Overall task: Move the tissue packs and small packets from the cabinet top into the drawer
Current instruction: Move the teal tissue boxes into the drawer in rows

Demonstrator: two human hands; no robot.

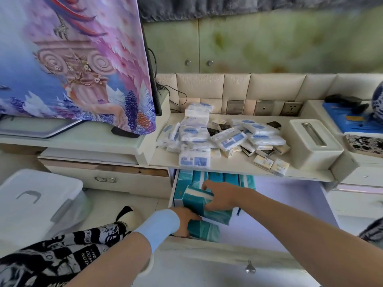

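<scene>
Head view: our left hand [186, 220] and right hand [222, 198] grip teal tissue packs [196, 201] at the drawer's [290, 208] left edge; cabinet-top pile [228, 139] probably next.

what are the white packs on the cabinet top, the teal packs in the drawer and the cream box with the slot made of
White packs: thin soft plastic film, glossy; it crinkles and glints.
Teal packs: likely plastic-wrapped paper tissue; smooth sheen, a white end shows.
Cream box: looks like hard moulded plastic, matte, rounded corners, silvery slot rim.
</scene>
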